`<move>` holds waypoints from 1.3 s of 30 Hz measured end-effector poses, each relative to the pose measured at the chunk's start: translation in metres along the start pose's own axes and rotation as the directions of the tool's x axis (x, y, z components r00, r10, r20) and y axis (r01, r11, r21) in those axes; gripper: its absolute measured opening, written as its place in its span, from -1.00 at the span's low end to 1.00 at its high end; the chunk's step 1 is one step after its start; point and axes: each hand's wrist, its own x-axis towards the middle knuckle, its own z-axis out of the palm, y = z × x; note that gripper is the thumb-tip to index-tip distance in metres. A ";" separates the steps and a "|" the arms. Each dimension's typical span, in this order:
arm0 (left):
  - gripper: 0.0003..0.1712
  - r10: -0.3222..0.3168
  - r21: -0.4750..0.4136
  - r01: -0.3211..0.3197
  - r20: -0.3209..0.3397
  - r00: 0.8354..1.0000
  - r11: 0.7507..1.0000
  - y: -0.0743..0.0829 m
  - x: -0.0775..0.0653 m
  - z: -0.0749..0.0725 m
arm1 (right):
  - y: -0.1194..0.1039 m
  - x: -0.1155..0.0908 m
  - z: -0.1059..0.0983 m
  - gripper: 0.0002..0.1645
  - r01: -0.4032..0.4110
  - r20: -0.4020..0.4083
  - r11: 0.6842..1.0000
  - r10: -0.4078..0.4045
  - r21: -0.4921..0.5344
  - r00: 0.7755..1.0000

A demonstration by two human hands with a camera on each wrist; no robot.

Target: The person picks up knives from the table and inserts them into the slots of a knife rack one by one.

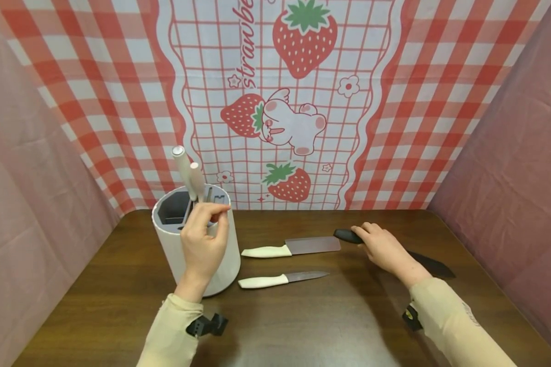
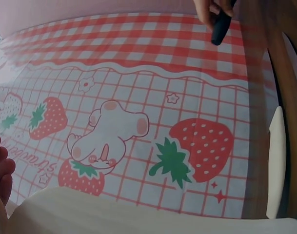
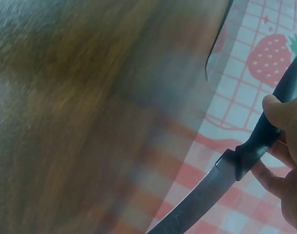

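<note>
My right hand (image 1: 383,247) holds a black-handled knife (image 3: 272,114) by its handle, thumb on one side and fingers on the other. Its dark blade (image 1: 433,265) points right and toward me. My left hand (image 1: 204,242) is at the near side of a white round knife block (image 1: 167,250), fingers loosely bent, with nothing visible in them. Two white handles (image 1: 182,165) stick up from the block just behind that hand. Right of the block lie a white-handled cleaver (image 1: 312,245) and, nearer me, a small white-handled knife (image 1: 264,281).
The brown wooden table (image 1: 303,326) reaches back to a red-and-white checked strawberry cloth (image 1: 275,66). Pink cloth (image 1: 509,168) hangs at both sides. The block has grey inner slots (image 1: 174,206). Both wrists wear small black camera mounts (image 1: 206,324).
</note>
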 end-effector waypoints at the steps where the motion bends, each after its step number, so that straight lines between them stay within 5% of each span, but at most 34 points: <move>1: -0.84 0.001 -0.001 -0.001 0.005 1.000 1.000 0.000 -0.001 0.001 | -0.001 0.001 -0.001 -0.50 0.003 -0.005 1.000 -0.003 -0.003 1.000; 18: -0.86 -0.004 -0.007 0.004 0.050 0.999 1.000 0.004 -0.008 0.009 | -0.023 0.009 -0.016 -0.56 0.092 -0.133 0.996 -0.089 0.015 0.987; 24: -0.85 -0.020 -0.022 0.022 0.085 0.996 1.000 0.005 -0.011 0.011 | -0.031 0.013 -0.021 -0.25 0.138 -0.207 0.989 -0.127 0.043 0.970; 33: -0.84 -0.057 -0.033 0.065 0.187 0.981 0.997 0.007 -0.016 0.015 | -0.041 0.017 -0.032 -0.59 0.172 -0.245 0.979 -0.140 0.113 0.959; 39: -0.86 -0.080 -0.026 0.089 0.238 0.968 0.996 0.012 -0.018 0.018 | -0.051 0.020 -0.041 -0.45 0.173 -0.263 0.976 -0.134 0.130 0.955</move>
